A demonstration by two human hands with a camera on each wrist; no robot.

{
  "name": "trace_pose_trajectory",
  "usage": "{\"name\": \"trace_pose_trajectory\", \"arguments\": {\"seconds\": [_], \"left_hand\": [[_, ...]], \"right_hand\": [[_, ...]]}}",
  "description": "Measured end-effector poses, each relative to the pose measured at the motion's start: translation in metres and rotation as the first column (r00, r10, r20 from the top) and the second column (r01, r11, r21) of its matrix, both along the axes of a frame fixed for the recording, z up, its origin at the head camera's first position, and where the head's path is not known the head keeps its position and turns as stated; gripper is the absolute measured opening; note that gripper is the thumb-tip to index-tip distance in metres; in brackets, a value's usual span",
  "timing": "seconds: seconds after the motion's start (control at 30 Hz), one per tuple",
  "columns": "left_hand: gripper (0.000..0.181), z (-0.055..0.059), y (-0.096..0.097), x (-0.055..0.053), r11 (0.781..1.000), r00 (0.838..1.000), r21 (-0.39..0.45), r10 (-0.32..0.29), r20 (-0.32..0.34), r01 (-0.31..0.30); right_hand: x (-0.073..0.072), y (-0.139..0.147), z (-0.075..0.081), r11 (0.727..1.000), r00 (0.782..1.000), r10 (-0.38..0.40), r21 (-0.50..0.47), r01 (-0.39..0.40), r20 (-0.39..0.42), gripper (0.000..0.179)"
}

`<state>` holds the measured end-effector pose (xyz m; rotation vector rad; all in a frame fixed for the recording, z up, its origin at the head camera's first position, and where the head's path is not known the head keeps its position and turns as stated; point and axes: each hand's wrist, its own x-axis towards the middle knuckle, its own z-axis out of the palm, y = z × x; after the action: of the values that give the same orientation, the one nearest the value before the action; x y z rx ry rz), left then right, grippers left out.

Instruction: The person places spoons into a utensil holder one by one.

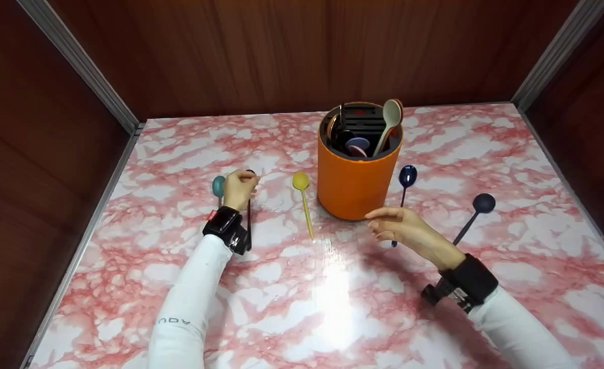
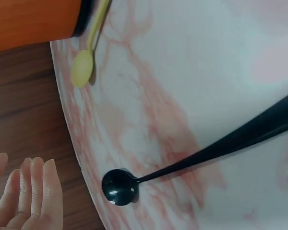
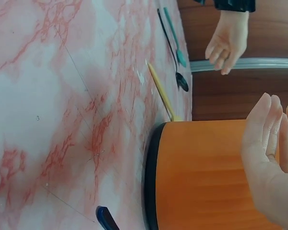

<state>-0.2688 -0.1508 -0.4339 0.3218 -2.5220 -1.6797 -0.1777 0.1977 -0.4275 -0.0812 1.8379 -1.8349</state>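
My left hand (image 1: 241,189) hovers above a black spoon (image 2: 120,187), fingers nearly straight and holding nothing. In the head view the hand and wrist cover much of that spoon, which lies on the table. Just left of it lies a teal spoon (image 1: 218,186), partly hidden by the hand. My right hand (image 1: 401,230) hangs in the air by the front of an orange cylindrical utensil holder (image 1: 355,184), its fingers extended and grasping nothing. Beneath that hand lies a glossy dark blue spoon (image 1: 408,176), its handle partly covered. Between the left hand and the holder lies a yellow spoon (image 1: 300,180).
A matte navy spoon (image 1: 484,203) lies to the right of the right hand. Several spoons stand in the holder's slotted top, including a pale spoon (image 1: 392,113). Dark wooden walls (image 1: 281,56) enclose the marbled red-and-white table (image 1: 276,312) at the back and sides.
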Motion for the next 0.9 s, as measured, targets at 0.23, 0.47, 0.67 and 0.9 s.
{"name": "trace_pose_trajectory", "arguments": {"seconds": [0.23, 0.47, 0.67, 0.9], "left_hand": [[0.020, -0.016, -0.010, -0.002, 0.999, 0.999, -0.038, 0.034, 0.030, -0.033], [0.019, -0.037, -0.021, -0.010, 0.997, 0.996, -0.052, 0.063, 0.059, -0.060], [0.012, -0.156, -0.066, -0.075, 0.990, 0.998, -0.121, 0.066, -0.016, -0.067], [0.019, -0.221, -0.090, -0.107, 0.975, 0.998, -0.215, 0.055, -0.005, -0.055]], "right_hand": [[0.000, 0.001, -0.002, 1.000, 1.000, -0.012, 0.003, 0.012, 0.012, 0.025], [0.000, 0.004, -0.004, 1.000, 1.000, -0.017, 0.012, 0.016, 0.024, 0.023], [0.001, 0.006, -0.007, 0.995, 1.000, 0.012, -0.095, -0.011, 0.017, 0.015], [0.003, 0.007, -0.009, 0.994, 1.000, 0.021, -0.103, -0.019, 0.015, 0.016]]}}
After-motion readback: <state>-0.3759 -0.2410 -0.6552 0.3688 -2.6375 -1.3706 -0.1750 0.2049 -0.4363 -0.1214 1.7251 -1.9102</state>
